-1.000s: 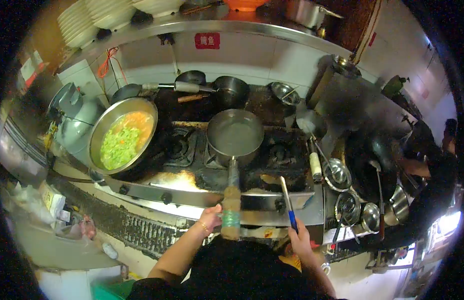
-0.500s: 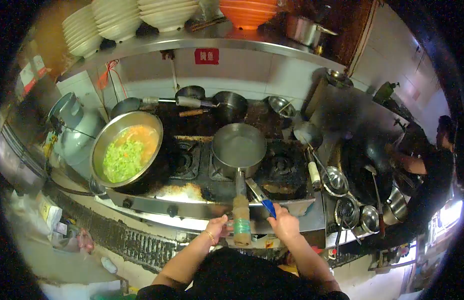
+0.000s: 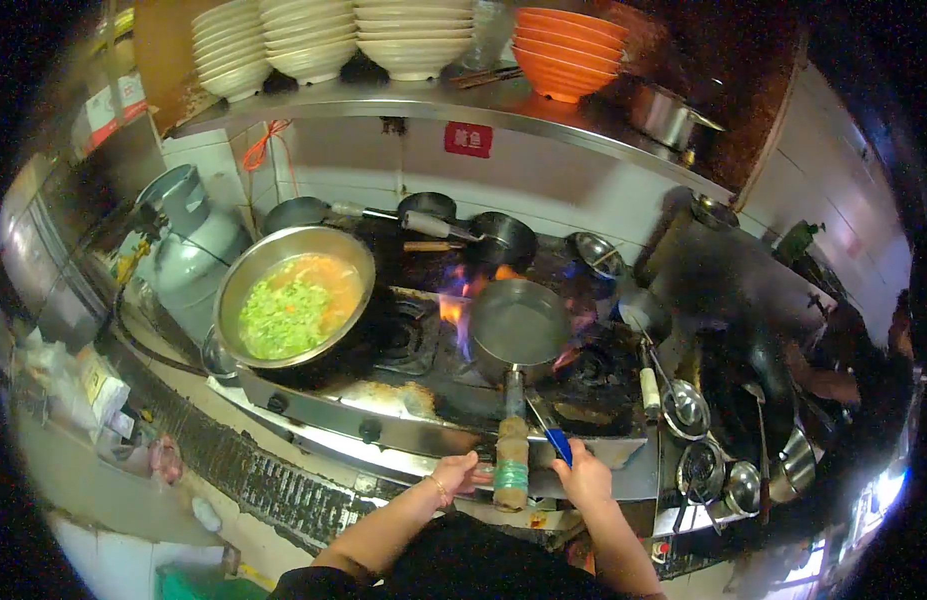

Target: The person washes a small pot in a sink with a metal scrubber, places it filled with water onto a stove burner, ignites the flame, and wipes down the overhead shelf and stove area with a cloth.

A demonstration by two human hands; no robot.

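Observation:
A saucepan (image 3: 521, 325) with a long handle wrapped in green tape stands on the middle burner, and flames (image 3: 453, 310) rise around it. Its handle points towards me over the stove's front edge. My right hand (image 3: 586, 477), right of that handle, is closed on a blue-handled stove lighter (image 3: 557, 443) whose metal end reaches towards the burner under the pan. My left hand (image 3: 459, 474) is at the stove's front, just left of the pan handle. Its fingers are bent and partly hidden; what they grip cannot be made out.
A big steel bowl (image 3: 358, 320) of chopped greens and orange liquid sits at left, near a gas cylinder (image 3: 188, 245). Pans (image 3: 505, 240) line the back. Ladles and strainers (image 3: 686, 410) lie at right, near another person (image 3: 888, 375). Stacked bowls (image 3: 568, 55) fill the shelf.
Flames have appeared around the saucepan, where none showed before. The view has shifted, so everything sits further right in it. Both hands keep about the same places by the pan handle.

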